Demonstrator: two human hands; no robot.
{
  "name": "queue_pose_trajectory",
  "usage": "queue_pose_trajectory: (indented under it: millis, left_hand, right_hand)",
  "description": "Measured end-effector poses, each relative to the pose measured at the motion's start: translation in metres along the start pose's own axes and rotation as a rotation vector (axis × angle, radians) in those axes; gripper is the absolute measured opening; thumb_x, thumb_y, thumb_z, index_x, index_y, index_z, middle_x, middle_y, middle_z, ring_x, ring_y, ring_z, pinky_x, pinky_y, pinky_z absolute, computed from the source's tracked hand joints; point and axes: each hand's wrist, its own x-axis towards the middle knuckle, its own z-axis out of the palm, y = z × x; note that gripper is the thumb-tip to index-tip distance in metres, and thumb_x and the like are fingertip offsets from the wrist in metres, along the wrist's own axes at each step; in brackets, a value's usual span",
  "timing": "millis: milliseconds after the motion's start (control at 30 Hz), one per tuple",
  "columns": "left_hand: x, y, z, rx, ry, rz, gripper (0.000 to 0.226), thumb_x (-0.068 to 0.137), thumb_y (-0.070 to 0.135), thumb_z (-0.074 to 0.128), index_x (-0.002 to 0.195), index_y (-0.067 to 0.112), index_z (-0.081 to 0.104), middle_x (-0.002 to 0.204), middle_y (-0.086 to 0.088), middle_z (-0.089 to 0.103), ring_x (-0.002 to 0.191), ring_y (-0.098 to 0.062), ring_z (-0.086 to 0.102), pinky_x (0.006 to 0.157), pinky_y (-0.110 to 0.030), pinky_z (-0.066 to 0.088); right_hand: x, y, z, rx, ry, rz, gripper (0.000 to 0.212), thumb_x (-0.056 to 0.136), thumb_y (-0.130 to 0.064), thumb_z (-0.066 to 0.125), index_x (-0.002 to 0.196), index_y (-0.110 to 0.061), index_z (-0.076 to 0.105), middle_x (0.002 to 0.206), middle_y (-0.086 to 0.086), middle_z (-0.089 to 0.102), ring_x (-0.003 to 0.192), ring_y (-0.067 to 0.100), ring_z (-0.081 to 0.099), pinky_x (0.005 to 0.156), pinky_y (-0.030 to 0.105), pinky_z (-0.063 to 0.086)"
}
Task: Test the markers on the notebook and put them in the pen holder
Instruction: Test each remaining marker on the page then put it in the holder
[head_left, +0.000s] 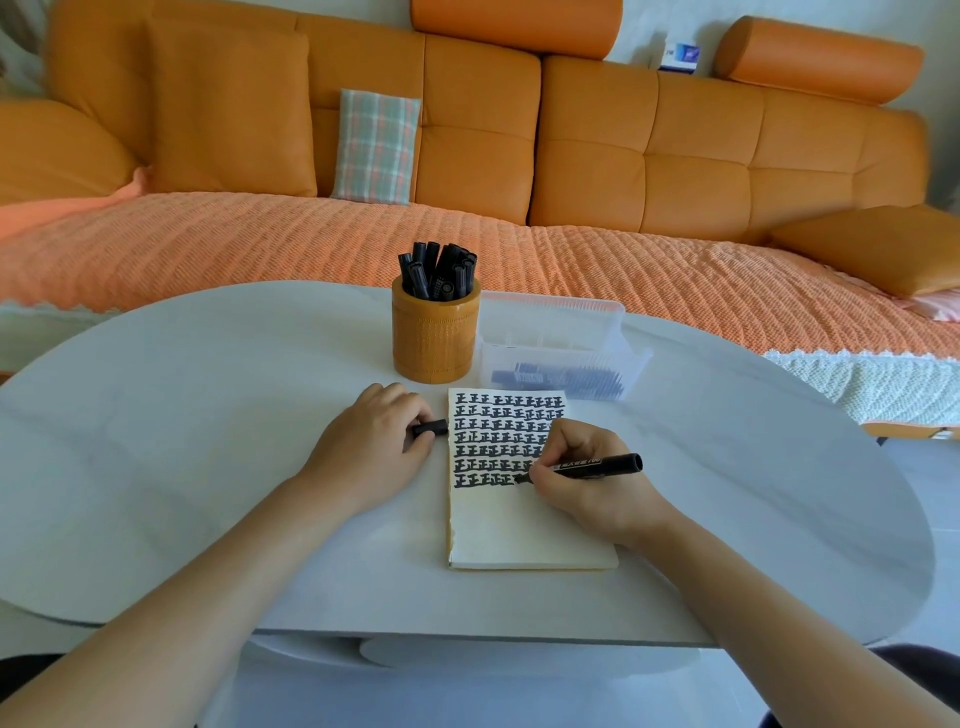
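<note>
Your right hand (582, 483) sits just right of the frame's centre, fingers curled round a black marker (597, 464). Its tip meets the notebook (519, 530) at the end of the lowest row of black strokes. The tip itself is blurred, and your knuckles cover the right ends of several rows. Your left hand (371, 447) rests on the table (182, 415) just left of the notebook, its fingers pinching a short black cap (431, 428) that pokes out toward the page edge and is partly covered by them. The notebook lies flat at centre, its upper half filled with rows of marks and its lower half bare. Behind it, above centre, stands the round orange pen holder (435, 343), packed with black markers (439, 273) leaning at different angles, too crowded to count. Just right of the holder is a clear plastic box (561, 338); its contents show only as a dark smear through the cloudy wall. Across the upper frame runs an orange sofa (649, 156) with a ribbed orange cover (260, 244) on the seat and a plaid cushion (376, 145) upright against the back. A small blue-and-white box (680, 56) sits on the ledge at upper right, its print unreadable. Your forearms enter from the bottom corners, cut off by the frame.
</note>
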Motion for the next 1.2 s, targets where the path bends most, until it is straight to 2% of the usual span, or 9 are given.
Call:
queue_pose_trajectory:
  millis: [167,333,567,633,767,900,1067,1133,1200]
  left_hand:
    - [0.001,0.0,0.0,0.005,-0.005,-0.003,0.007,0.09,0.03,0.059,0.092,0.023,0.06,0.092,0.009,0.054,0.092,-0.014,0.047,0.066,-0.033,0.045]
    - [0.001,0.001,-0.001,0.008,-0.012,-0.007,0.007,0.09,0.03,0.059,0.093,0.023,0.06,0.093,0.009,0.055,0.092,-0.014,0.047,0.065,-0.032,0.045]
    - [-0.001,0.003,-0.003,-0.004,-0.015,-0.007,0.008,0.09,0.028,0.06,0.093,0.021,0.061,0.093,0.008,0.055,0.091,-0.014,0.047,0.066,-0.033,0.045]
    - [0.0,0.003,-0.004,-0.005,-0.023,-0.01,0.008,0.09,0.028,0.06,0.094,0.021,0.061,0.093,0.009,0.054,0.092,-0.014,0.047,0.067,-0.033,0.046]
    - [0.002,0.005,-0.009,-0.027,-0.024,-0.018,0.007,0.092,0.028,0.058,0.095,0.021,0.06,0.094,0.01,0.051,0.089,-0.012,0.047,0.064,-0.028,0.042]
    - [0.006,0.009,-0.02,-0.024,0.031,0.011,0.006,0.093,0.028,0.058,0.098,0.024,0.059,0.095,0.011,0.052,0.081,-0.009,0.047,0.057,-0.021,0.035]
    - [0.007,0.019,-0.025,-0.088,0.06,0.078,0.013,0.093,0.031,0.058,0.106,0.028,0.06,0.096,0.018,0.056,0.082,-0.006,0.051,0.063,-0.026,0.046]
    - [0.008,0.025,-0.026,-0.119,0.067,0.108,0.015,0.092,0.029,0.059,0.107,0.026,0.061,0.097,0.019,0.056,0.082,-0.007,0.053,0.064,-0.026,0.047]
    - [0.009,0.031,-0.027,-0.147,0.073,0.134,0.015,0.091,0.026,0.061,0.107,0.025,0.061,0.097,0.018,0.055,0.081,-0.007,0.054,0.065,-0.028,0.049]
  right_hand:
    - [0.0,-0.001,-0.001,-0.001,-0.032,-0.03,0.018,0.076,-0.004,0.067,0.066,-0.001,0.052,0.075,0.023,0.055,0.065,0.019,0.052,0.059,0.03,0.041]
    - [0.001,0.001,0.001,-0.011,-0.038,-0.019,0.022,0.078,-0.001,0.068,0.064,-0.005,0.052,0.067,0.004,0.053,0.06,0.014,0.048,0.056,0.026,0.039]
    - [0.0,-0.005,-0.002,-0.039,-0.032,-0.023,0.016,0.069,-0.01,0.061,0.065,-0.002,0.048,0.068,0.013,0.05,0.062,0.016,0.047,0.056,0.028,0.036]
    - [0.0,-0.006,-0.002,0.016,0.0,-0.005,0.016,0.073,-0.008,0.062,0.067,-0.002,0.049,0.063,0.005,0.052,0.058,0.013,0.046,0.053,0.025,0.035]
    - [0.0,-0.008,-0.007,0.215,0.053,0.015,0.016,0.088,0.005,0.064,0.078,-0.004,0.056,0.059,0.003,0.053,0.049,0.015,0.041,0.046,0.023,0.031]
    - [0.007,-0.015,-0.011,0.131,0.105,-0.057,0.019,0.093,0.0,0.064,0.098,-0.015,0.074,0.081,0.005,0.07,0.061,0.021,0.059,0.046,0.03,0.044]
    - [0.014,-0.025,-0.033,-0.148,-0.088,-0.1,0.052,0.098,0.015,0.036,0.128,-0.02,0.06,0.101,0.006,0.069,0.076,0.024,0.07,0.077,0.037,0.058]
    - [0.017,-0.031,-0.036,-0.102,-0.131,-0.051,0.049,0.102,0.01,0.031,0.128,-0.019,0.061,0.104,0.007,0.065,0.078,0.025,0.07,0.083,0.037,0.058]
    - [0.018,-0.038,-0.036,0.004,-0.141,0.017,0.044,0.104,0.004,0.03,0.114,-0.015,0.068,0.1,0.008,0.06,0.074,0.026,0.069,0.078,0.038,0.06]
